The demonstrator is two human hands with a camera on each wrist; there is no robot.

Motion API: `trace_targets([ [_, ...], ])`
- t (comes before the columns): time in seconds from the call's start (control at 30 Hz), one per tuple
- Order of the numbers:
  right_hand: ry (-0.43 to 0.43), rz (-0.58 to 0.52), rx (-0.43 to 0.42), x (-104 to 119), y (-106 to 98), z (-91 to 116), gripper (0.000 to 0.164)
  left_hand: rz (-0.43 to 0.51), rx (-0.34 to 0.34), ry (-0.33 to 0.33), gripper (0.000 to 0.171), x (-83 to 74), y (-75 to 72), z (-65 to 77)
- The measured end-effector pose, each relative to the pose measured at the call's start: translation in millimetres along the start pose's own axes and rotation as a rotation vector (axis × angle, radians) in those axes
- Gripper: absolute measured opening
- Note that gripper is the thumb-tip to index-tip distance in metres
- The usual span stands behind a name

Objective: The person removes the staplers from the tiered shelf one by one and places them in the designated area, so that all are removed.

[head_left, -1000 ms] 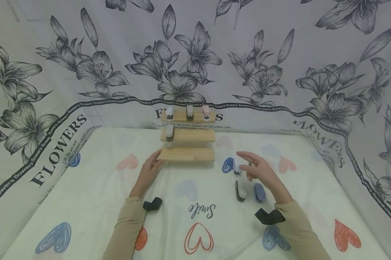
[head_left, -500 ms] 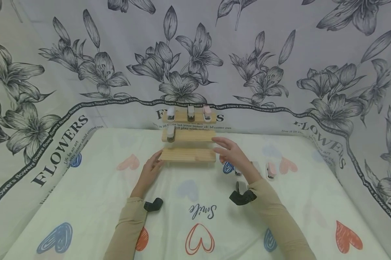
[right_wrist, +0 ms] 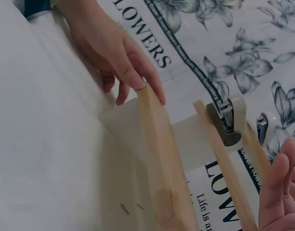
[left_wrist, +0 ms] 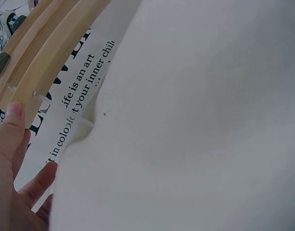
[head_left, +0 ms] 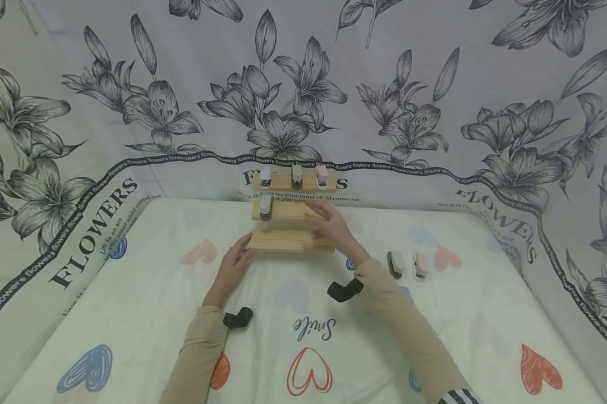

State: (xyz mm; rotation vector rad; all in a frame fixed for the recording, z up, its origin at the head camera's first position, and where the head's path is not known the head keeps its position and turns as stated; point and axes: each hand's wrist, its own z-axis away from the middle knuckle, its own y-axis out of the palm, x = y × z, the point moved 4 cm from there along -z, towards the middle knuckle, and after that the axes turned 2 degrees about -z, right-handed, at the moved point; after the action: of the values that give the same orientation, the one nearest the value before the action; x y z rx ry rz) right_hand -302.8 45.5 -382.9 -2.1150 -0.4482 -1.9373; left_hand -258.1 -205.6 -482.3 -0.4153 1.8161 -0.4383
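Rack (head_left: pixel 275 241) carries four staplers (head_left: pixel 265 206) on its upper two shelves, toward the back of the bench (head_left: pixel 147 314). Your left hand (head_left: pixel 231 269) pinches its bottom left end; your right hand (head_left: pixel 334 227), fingers spread, seemingly bare, crosses its right part. Uneven pressure could tip it, toppling the staplers.
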Motion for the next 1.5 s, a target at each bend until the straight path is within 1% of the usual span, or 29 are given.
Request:
trace_targets([
  [0.13,0.023,-0.007,-0.012,-6.0,6.6,-12.3,0.051,-0.007,-0.002,0.003,0.052,0.2,0.1,-0.3],
  [0.3,0.01,-0.052,-0.005,-13.3,16.6,-24.7,0.054,-0.019,-0.004,0.009,0.052,0.9,-0.3,-0.6],
  [0.37,0.004,-0.054,-0.001,-15.2,21.1,-28.2,0.055,-0.017,-0.006,0.014,0.051,0.8,-0.3,-0.7],
  [0.5,-0.002,-0.013,0.037,-17.1,30.3,-34.0,0.059,-0.012,-0.004,0.019,0.05,0.8,0.1,-0.4],
  [0.63,-0.006,0.084,0.084,-19.1,37.7,-39.7,0.063,-0.011,-0.006,0.015,0.05,1.1,0.3,-0.9],
  [0.73,-0.003,0.143,0.1,-22.3,42.4,-42.3,0.069,-0.013,-0.006,0.01,0.049,1.4,0.9,-1.4],
  [0.8,0.006,0.16,0.093,-24.2,45.6,-43.1,0.071,-0.011,-0.006,0.011,0.049,0.8,1.3,-1.5],
  [0.87,0.011,0.154,0.08,-26.1,48.5,-44.7,0.071,-0.008,-0.005,0.014,0.049,0.2,1.7,-1.5],
  [1.03,0.026,0.133,0.055,-23.3,58.1,-48.5,0.075,-0.009,-0.001,-0.007,0.05,0.3,0.1,-1.0],
  [1.17,0.042,0.183,0.058,-19.0,66.1,-49.7,0.084,0.015,0.013,-0.019,0.051,2.2,-0.5,-0.3],
  [1.3,0.058,0.234,0.057,-20.0,72.0,-51.0,0.09,0.033,0.02,-0.036,0.051,3.1,-0.9,1.5],
  [1.4,0.066,0.218,0.04,-22.3,73.4,-54.1,0.09,0.042,0.022,-0.04,0.049,-0.8,-2.0,2.4],
  [1.43,0.067,0.208,0.034,-22.9,73.6,-55.1,0.089,0.041,0.026,-0.025,0.048,-6.5,-3.2,3.6],
  [1.5,0.075,0.179,0.023,-23.9,73.7,-57.4,0.088,0.061,0.028,-0.017,0.047,-16.0,-4.9,5.8],
])
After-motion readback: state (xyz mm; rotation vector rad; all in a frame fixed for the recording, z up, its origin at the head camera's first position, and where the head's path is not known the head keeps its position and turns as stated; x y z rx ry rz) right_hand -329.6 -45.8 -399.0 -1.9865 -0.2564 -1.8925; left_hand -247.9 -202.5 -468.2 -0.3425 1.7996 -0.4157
